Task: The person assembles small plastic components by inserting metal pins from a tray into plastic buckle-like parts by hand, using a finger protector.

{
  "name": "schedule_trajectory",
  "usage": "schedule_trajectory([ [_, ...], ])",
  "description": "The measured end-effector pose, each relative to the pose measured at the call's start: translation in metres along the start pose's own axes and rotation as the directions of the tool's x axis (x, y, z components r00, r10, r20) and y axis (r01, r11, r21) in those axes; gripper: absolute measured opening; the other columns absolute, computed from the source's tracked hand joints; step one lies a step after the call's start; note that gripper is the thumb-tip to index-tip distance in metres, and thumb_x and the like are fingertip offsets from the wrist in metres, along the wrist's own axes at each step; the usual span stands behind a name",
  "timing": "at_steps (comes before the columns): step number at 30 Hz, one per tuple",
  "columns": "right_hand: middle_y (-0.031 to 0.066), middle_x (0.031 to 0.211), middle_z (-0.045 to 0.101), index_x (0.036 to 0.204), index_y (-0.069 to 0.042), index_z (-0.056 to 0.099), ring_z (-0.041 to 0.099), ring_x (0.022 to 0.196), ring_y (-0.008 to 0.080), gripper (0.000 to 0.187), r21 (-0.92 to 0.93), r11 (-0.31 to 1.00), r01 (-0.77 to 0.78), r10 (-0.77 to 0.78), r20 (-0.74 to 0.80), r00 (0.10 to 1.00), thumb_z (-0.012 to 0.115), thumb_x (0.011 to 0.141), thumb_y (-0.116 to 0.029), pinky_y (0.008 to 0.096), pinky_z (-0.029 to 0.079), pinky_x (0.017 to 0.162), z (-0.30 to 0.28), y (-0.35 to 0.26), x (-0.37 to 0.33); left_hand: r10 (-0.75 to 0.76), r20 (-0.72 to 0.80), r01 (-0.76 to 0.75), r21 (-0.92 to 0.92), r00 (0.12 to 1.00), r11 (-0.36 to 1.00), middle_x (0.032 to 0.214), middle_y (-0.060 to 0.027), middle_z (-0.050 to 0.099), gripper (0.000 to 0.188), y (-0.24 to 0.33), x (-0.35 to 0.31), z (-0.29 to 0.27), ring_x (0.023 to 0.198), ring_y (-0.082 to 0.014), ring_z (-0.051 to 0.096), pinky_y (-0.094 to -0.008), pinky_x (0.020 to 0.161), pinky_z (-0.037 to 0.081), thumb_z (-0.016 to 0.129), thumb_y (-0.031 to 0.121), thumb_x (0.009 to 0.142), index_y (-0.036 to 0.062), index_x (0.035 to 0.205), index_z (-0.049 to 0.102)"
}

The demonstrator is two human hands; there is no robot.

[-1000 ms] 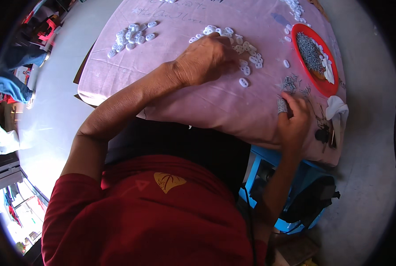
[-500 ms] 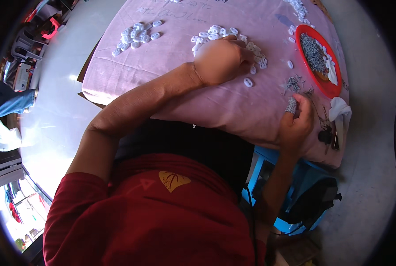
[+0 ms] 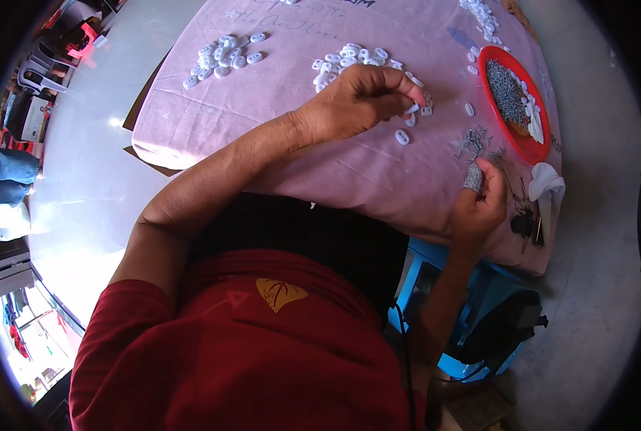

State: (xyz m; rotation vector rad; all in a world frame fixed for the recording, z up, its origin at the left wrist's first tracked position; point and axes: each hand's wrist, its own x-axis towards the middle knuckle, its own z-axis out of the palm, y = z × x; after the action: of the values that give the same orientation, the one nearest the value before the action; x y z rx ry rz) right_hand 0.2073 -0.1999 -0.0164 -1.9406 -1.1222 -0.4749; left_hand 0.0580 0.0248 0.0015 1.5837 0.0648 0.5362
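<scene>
Left hand [image 3: 356, 100] has its fingers pinched narrow on small white pieces [image 3: 402, 136] on the pink-clothed table [image 3: 277, 122], right hand [image 3: 478, 208] fingers gripping a grey bundle [image 3: 473, 177].

The table cover [image 3: 263, 122] is matt pink cloth, a little wrinkled. The small white pieces [image 3: 223, 56] look like smooth plastic, and the red tray [image 3: 543, 151] is glossy plastic, holding dull grey metal pins [image 3: 506, 93].

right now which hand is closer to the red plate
Right. The right hand sits just below the red plate near the table edge; the left hand is further left among the white pieces.
</scene>
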Motion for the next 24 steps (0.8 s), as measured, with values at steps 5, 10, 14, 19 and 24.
schedule_trajectory([
  [5,0.0133,0.093,0.063,0.101,-0.002,0.065,0.061,0.082,0.0298,0.025,0.055,0.998,0.033,-0.030,-0.055,0.998,0.054,0.078,0.001,0.0375,0.051,0.071,0.001,0.001,0.000,-0.291,0.055,0.294,-0.288,0.955,0.911,0.090,-0.0021,0.068,0.012,0.023,-0.009,0.000,0.079,-0.0067,0.062,-0.0210,0.073,0.050,0.060,0.005,0.093,0.0018,0.102,0.067],
  [10,0.0133,0.092,0.062,0.101,-0.002,0.065,0.061,0.081,0.0301,0.025,-0.045,0.997,0.064,-0.065,-0.016,0.998,0.054,0.078,0.002,0.0369,0.050,0.071,-0.001,-0.002,0.002,-0.088,-0.044,0.078,-0.203,0.995,0.976,0.089,-0.0033,0.068,0.013,0.010,-0.014,0.012,0.078,-0.0066,0.062,-0.0203,0.071,0.051,0.061,0.009,0.094,0.0006,0.101,0.067],
  [14,0.0123,0.095,0.064,0.103,0.000,0.063,0.061,0.082,0.0252,0.026,0.011,1.000,-0.008,0.008,-0.016,1.000,0.054,0.079,0.004,0.0333,0.050,0.072,-0.002,-0.004,-0.001,-0.199,-0.050,0.184,-0.211,0.979,0.960,0.089,-0.0041,0.069,0.015,0.020,-0.019,0.011,0.076,-0.0073,0.063,-0.0195,0.068,0.050,0.062,0.011,0.094,0.0009,0.103,0.068],
  [19,0.0086,0.099,0.065,0.106,0.003,0.061,0.058,0.081,0.0144,0.024,0.341,0.920,-0.195,0.208,-0.002,0.978,0.051,0.084,0.004,0.0272,0.048,0.067,-0.001,-0.012,0.001,-0.395,0.069,0.381,-0.458,0.916,0.803,0.090,-0.0039,0.069,0.018,0.022,-0.031,0.007,0.075,-0.0062,0.062,-0.0176,0.063,0.047,0.061,0.010,0.094,0.0019,0.108,0.068],
  [24,0.0061,0.096,0.065,0.109,0.000,0.058,0.048,0.068,0.0034,0.022,0.660,0.591,-0.464,0.332,0.325,0.886,0.052,0.089,0.002,0.0164,0.038,0.060,-0.004,-0.075,-0.004,-0.440,0.148,0.436,-0.589,0.886,0.681,0.090,-0.0011,0.068,0.022,0.027,-0.043,0.018,0.072,-0.0019,0.058,-0.0132,0.057,0.041,0.064,0.014,0.093,0.0050,0.112,0.068],
])
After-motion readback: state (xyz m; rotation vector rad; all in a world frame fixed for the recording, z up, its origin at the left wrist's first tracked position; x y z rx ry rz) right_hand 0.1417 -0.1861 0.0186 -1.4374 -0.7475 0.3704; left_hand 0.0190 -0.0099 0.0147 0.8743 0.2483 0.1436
